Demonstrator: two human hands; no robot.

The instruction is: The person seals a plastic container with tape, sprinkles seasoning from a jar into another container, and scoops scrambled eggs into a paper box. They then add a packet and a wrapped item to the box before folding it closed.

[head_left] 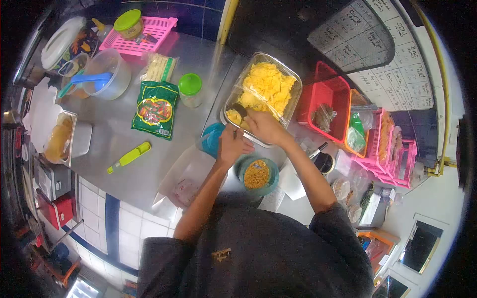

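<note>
A clear tray holds a heap of yellow food, partly under clear wrap. My right hand is closed at the tray's near edge, by a dark spoon or scoop that dips into the food. Just left of it, my left hand reaches to the near corner of the tray, beside a blue bowl; what its fingers hold, if anything, is hidden. A teal container of brown crumbs stands below both hands.
On the left are a green packet, a green-lidded jar, a lime-green utensil and a clear tub. A pink basket stands behind. Red and pink baskets line the right.
</note>
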